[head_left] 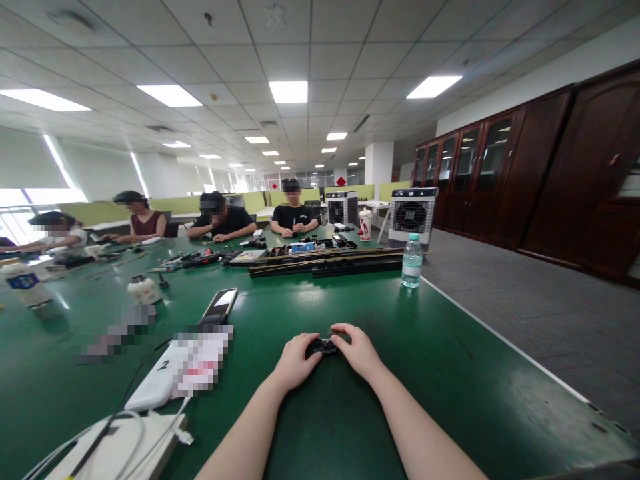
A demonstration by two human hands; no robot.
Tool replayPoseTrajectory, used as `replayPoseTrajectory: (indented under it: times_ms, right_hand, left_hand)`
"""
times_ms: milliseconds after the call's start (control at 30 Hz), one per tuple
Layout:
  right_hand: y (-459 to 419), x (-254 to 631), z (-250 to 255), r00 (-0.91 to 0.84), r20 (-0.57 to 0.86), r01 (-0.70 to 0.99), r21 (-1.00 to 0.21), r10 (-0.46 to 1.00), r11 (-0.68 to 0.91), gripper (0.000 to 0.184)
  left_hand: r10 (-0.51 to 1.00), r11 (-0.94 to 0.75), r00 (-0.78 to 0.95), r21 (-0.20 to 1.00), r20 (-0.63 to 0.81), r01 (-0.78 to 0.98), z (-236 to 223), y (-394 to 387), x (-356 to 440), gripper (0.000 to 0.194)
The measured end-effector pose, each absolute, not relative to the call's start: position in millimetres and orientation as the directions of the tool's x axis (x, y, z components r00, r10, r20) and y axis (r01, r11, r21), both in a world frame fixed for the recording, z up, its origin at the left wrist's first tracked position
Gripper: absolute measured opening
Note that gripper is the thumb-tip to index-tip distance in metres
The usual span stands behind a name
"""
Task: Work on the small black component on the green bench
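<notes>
Both my hands meet around a small black part point(326, 345) just above or on the green table point(310, 427). Its kind is too small to make out. My left hand point(296, 360) grips its left end between thumb and fingers. The right end lies between the thumb and fingers of my right hand point(357, 350), where a thin piece shows near the fingertips. My fingers cover much of the part.
Left of my hands lie a phone point(220, 307), a white power bank point(157, 377) and white cables point(185, 433). A water bottle point(411, 263) stands near the right edge. Long black strips point(330, 263) span the table ahead. Several people sit beyond.
</notes>
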State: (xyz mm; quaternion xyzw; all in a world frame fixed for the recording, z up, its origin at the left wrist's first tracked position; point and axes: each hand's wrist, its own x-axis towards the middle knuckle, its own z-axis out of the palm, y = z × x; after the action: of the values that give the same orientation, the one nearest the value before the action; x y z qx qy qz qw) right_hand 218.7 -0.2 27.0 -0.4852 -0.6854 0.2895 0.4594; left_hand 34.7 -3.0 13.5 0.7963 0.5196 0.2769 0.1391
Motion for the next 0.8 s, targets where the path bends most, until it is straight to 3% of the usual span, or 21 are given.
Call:
replayPoseTrajectory:
  times_ms: [467, 800]
  right_hand:
    - [-3.3, 217.6, 25.0, -0.317, 0.299, 0.625, -0.648, 0.900, 0.435, 0.019]
    - [-3.3, 217.7, 25.0, -0.319, 0.269, 0.651, -0.634, 0.909, 0.416, 0.024]
  left_hand:
    - [0.895, -0.441, 0.316, 0.514, 0.315, 0.736, 10.2, -1.3, 34.1, 0.037]
    - [0.894, -0.442, 0.313, 0.520, 0.320, 0.731, 10.6, -1.6, 34.2, 0.039]
